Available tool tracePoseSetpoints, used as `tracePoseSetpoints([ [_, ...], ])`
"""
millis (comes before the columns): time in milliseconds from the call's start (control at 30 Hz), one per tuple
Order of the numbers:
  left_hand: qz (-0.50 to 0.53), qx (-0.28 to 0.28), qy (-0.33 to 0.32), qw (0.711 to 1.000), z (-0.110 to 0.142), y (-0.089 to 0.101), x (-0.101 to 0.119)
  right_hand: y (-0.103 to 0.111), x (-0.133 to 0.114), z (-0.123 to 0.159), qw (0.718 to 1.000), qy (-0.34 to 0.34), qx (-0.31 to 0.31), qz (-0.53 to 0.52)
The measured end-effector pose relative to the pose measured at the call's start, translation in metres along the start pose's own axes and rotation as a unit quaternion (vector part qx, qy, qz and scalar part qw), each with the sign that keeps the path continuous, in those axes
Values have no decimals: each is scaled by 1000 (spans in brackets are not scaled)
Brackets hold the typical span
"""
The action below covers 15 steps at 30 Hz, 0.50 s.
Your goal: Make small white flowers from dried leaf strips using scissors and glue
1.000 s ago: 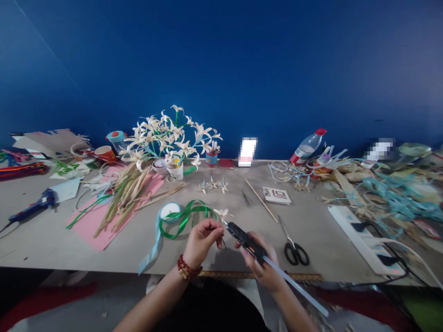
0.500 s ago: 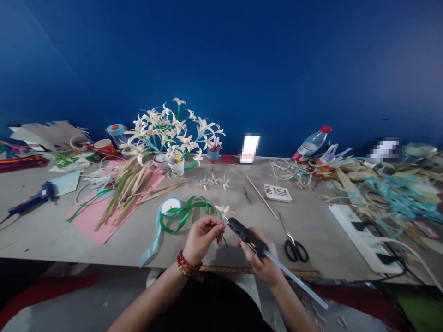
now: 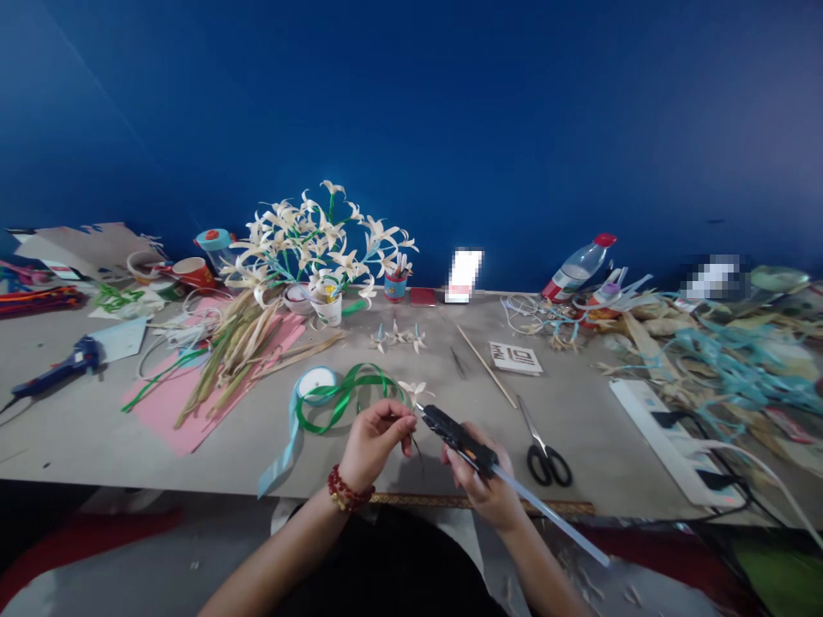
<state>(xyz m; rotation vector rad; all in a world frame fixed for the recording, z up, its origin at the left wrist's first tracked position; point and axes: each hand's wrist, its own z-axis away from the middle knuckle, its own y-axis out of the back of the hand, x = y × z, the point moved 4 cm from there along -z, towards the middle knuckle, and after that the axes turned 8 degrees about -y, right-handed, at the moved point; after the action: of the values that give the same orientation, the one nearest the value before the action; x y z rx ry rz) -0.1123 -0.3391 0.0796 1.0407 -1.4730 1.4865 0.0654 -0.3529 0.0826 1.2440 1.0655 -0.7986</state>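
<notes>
Pinching stem (image 3: 418,450): left fingers (image 3: 404,426) | flower (image 3: 417,390) just beyond | right fingers (image 3: 465,473) clamped round glue gun (image 3: 456,435)

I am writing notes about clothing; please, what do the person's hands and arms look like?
The left hand and right hand wear no gloves, and the forearms show no sleeves. Around the left wrist is a dark red beaded bracelet with a gold-coloured piece; none shows on the right.
</notes>
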Motion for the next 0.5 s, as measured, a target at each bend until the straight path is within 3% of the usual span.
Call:
tracePoseSetpoints([
  [200,-17,22,-19,999,0,5,4,9,1,1,990,-71,-12,-121],
  [367,-17,7,-12,1000,-1,2,1,17,14,4,950,-136,-7,-281],
  [500,-14,-1,-10,1000,0,0,0,14,12,6,915,-151,-21,-372],
])
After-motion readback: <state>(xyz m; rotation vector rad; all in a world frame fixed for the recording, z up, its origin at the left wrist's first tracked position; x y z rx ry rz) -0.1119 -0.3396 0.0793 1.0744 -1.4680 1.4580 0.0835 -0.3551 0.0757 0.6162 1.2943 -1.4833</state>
